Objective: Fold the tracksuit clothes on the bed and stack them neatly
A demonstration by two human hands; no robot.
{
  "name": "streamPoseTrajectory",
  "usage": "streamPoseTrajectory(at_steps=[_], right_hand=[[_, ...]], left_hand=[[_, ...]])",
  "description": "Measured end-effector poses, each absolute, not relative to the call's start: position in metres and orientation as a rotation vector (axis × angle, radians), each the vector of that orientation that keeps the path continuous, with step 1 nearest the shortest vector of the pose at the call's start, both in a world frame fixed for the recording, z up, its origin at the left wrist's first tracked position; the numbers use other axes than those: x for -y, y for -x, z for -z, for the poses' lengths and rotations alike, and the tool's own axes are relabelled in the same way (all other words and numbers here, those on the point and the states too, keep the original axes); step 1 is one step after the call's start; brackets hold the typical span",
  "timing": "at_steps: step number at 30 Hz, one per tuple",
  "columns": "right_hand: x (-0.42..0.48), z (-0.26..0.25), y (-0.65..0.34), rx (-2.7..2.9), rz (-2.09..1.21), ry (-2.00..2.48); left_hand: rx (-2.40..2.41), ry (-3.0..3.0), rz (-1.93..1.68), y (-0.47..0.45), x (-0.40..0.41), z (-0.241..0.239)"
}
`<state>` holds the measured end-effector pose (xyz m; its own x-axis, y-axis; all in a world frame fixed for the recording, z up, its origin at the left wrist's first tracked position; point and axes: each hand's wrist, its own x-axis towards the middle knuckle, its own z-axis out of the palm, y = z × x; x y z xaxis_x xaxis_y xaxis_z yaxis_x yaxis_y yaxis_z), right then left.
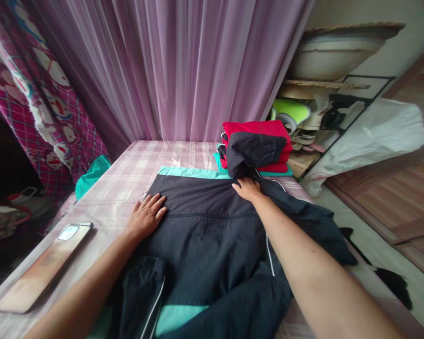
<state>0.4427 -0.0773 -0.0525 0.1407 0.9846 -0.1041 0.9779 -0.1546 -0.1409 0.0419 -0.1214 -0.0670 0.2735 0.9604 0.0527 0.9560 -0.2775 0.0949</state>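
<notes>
A dark navy jacket (212, 235) with teal trim and thin white piping lies spread on a pink checked table (127, 169). My left hand (146, 215) rests flat on the jacket's left edge, fingers apart. My right hand (248, 189) is at the jacket's far right corner, fingers closed on a raised fold of the dark fabric (254, 150). That fold stands up in front of a stack of folded red and teal clothes (268, 136).
A phone (44, 268) lies face down near the table's left edge. A teal cloth (92, 175) hangs off the left side. Purple curtains (176, 70) hang behind. A shoe rack (318, 122) and a white plastic bag (371, 136) stand to the right, dark items on the floor.
</notes>
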Motion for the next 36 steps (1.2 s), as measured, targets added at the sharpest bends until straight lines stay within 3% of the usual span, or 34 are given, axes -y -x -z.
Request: streamPoseTrajectory(at_steps=[7,15,21,25,29,36], right_hand=[[0.105,0.035,-0.454,2.088,-0.366,2.238],[0.261,0.004,-0.510,2.011,-0.474,1.853],[0.356,0.025,-0.509,1.771,-0.347,1.715],[0.375,0.039,-0.499,1.480,-0.054,1.837],[0.381,0.055,-0.493,1.386,-0.044,1.975],[0.380,0.079,-0.481,1.585,-0.001,1.918]], left_hand=[[-1.889,-2.442,-0.094,-0.050,0.122,0.055],[-1.867,-2.439,-0.013,-0.031,0.138,0.051],[-1.829,-2.487,-0.211,0.030,0.183,0.059],[-1.758,-2.387,-0.448,0.053,0.216,0.054],[-1.672,-2.247,-0.721,0.047,0.251,0.040],[-1.263,-2.541,-0.382,0.015,0.279,0.025]])
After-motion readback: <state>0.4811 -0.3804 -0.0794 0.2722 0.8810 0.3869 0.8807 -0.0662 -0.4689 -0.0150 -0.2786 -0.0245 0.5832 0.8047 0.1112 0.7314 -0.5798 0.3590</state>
